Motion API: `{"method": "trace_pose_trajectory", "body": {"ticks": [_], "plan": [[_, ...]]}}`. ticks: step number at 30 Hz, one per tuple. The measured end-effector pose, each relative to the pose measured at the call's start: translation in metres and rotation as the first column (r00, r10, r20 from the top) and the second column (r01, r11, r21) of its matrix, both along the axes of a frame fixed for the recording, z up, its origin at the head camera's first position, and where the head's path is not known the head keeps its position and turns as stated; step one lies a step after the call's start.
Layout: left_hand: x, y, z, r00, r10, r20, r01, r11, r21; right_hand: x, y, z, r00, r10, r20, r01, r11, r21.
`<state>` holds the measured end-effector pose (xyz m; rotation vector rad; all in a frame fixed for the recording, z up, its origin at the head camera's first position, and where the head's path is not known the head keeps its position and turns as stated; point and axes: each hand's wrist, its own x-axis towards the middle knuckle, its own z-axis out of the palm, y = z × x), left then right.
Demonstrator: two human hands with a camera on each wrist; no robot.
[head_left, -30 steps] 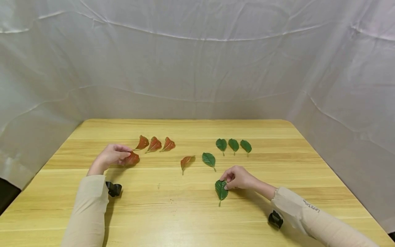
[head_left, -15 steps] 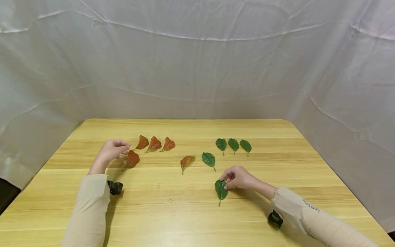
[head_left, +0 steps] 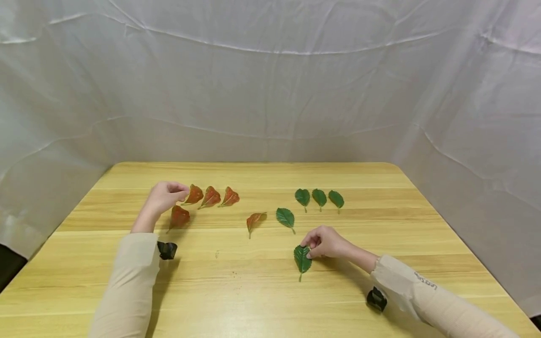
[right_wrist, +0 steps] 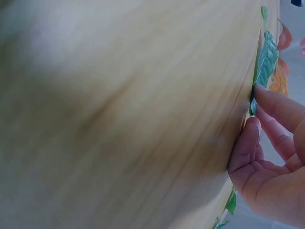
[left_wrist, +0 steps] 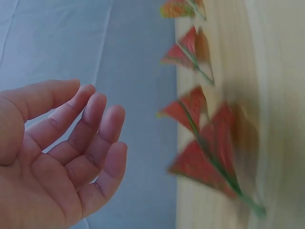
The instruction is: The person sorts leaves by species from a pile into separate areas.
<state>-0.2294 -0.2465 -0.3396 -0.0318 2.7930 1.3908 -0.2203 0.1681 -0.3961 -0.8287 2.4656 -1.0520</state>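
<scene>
My left hand (head_left: pixel 168 195) is raised beside the leftmost red leaf (head_left: pixel 195 194) of a row at the back left. Its fingers are loosely bent and hold nothing in the left wrist view. Just in front of that hand lies another red leaf (head_left: pixel 180 216), its stem toward me. My right hand (head_left: pixel 326 242) pinches the upper edge of a serrated green leaf (head_left: pixel 301 259), whose stem points toward me. The right wrist view shows thumb and fingers at the end of this green leaf (right_wrist: pixel 266 59), close against the table.
Two more red leaves, a middle one (head_left: pixel 210 197) and a right one (head_left: pixel 229 196), continue the left row. Several green leaves (head_left: pixel 319 197) stand in a row at the back right. Between lie a curled red leaf (head_left: pixel 255 221) and a green leaf (head_left: pixel 285 218). Pale cloth (head_left: pixel 270 94) hangs around the table.
My left hand has let go of the front red leaf and moved up and right toward the row of red leaves. The right hand has stayed on its green leaf.
</scene>
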Motion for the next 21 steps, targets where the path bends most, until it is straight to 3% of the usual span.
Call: {"method": "trace_pose_trajectory", "body": {"ticks": [8,14,21], "plan": [[-0.005,0.032,0.011,0.996,-0.069,-0.049,0.069,0.998,0.002,0.0,0.0,-0.001,1.0,0.003,-0.01,-0.003,1.0,0.002],[-0.007,0.053,0.012,0.986,-0.132,-0.106,0.131,0.991,-0.014,0.0,0.001,-0.001,1.0,-0.004,-0.004,0.004,1.0,-0.001],[-0.009,0.069,0.006,0.985,-0.154,-0.075,0.157,0.987,0.041,-0.001,0.001,-0.003,1.0,-0.005,0.0,0.005,1.0,-0.002]]}}
